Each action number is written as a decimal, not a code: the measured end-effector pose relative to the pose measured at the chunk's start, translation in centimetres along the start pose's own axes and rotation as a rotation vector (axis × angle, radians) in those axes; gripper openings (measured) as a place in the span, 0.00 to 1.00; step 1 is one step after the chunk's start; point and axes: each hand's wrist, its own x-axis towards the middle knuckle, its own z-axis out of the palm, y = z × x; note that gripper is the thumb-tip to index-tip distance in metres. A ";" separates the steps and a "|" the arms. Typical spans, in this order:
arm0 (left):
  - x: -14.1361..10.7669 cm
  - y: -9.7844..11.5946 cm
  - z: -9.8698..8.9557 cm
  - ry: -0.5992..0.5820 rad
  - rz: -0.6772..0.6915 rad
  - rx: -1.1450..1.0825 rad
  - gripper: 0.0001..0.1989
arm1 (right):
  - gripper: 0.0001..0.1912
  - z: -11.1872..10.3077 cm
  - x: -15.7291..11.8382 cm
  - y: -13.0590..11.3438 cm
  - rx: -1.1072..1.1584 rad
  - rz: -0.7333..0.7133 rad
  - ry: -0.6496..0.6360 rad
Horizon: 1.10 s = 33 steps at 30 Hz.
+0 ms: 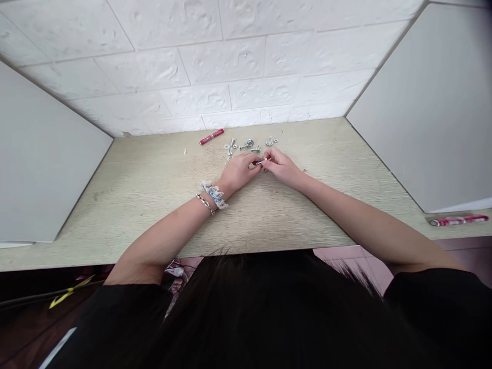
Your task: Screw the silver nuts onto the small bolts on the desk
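Observation:
My left hand (240,170), with a scrunchie and a chain bracelet at its wrist, has its fingers closed on a small metal bolt (259,162). My right hand (282,166) meets it from the right, thumb and fingertips pinched at the bolt's other end. Whether a nut or washer is between the right fingertips is too small to tell. Just beyond the hands lie several loose silver bolts with nuts and washers (249,143). Another bolt with a washer (269,141) rests a little to the right, beside a small nut (275,140).
A red tube (211,137) lies near the white brick wall, and a second red tube (459,220) is at the far right. Grey panels stand at the left (49,154) and right (418,102) of the wooden table (134,205). A white scrap (185,151) lies at the left.

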 end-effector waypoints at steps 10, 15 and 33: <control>0.0 -0.1 0.0 0.002 0.044 0.007 0.07 | 0.19 0.3 -0.3 -0.8 0.009 0.036 0.089; -0.2 0.0 0.0 0.004 0.059 -0.002 0.07 | 0.20 0.3 -0.1 -1.2 -0.132 0.056 0.084; -0.2 0.0 0.2 0.041 0.060 -0.003 0.05 | 0.26 0.1 -0.2 -0.7 0.000 0.063 0.102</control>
